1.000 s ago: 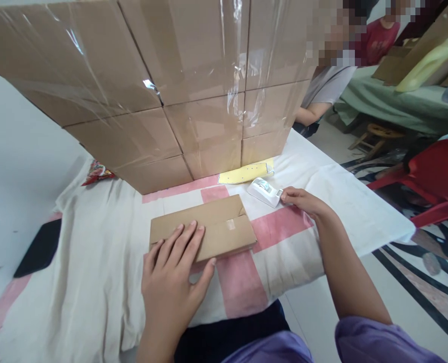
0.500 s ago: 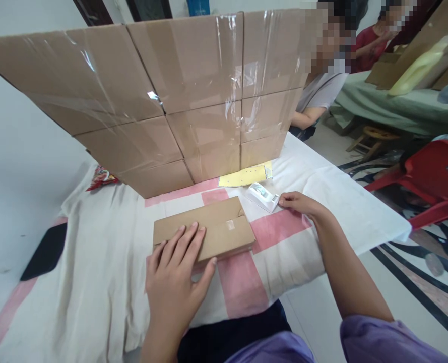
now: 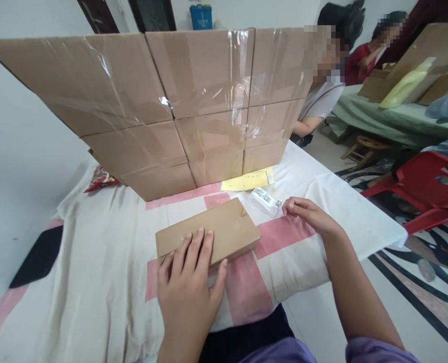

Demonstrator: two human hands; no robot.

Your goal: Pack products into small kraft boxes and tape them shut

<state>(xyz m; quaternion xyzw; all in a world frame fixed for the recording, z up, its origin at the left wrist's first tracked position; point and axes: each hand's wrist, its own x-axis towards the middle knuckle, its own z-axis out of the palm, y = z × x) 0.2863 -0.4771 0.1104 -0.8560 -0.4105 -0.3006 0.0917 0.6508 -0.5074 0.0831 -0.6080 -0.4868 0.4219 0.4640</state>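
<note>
My left hand [image 3: 191, 275] lies on a closed brown cardboard box [image 3: 224, 224], fingers stretched over its top and thumb along the near side. Just right of the box stands a small white tape dispenser [image 3: 265, 202]. My right hand [image 3: 303, 212] is beside the dispenser's near end, a small gap away, with its fingers curled and pinched together. Whether a bit of tape is between those fingertips cannot be made out. Behind the dispenser lies a flat yellow paper strip [image 3: 246, 180] with small dots along it.
A tall panel of taped cardboard [image 3: 208, 101] stands across the table's back. A red packet [image 3: 101, 179] and a dark flat object [image 3: 38, 257] are at left. To the right are a person [image 3: 322, 96], a wooden stool [image 3: 365, 148] and a red chair [image 3: 431, 181].
My right hand has drawn slightly away from the dispenser, its fingers more curled. The clear tape patch on the box top no longer shows. My left hand stays on the box; the view has shifted slightly.
</note>
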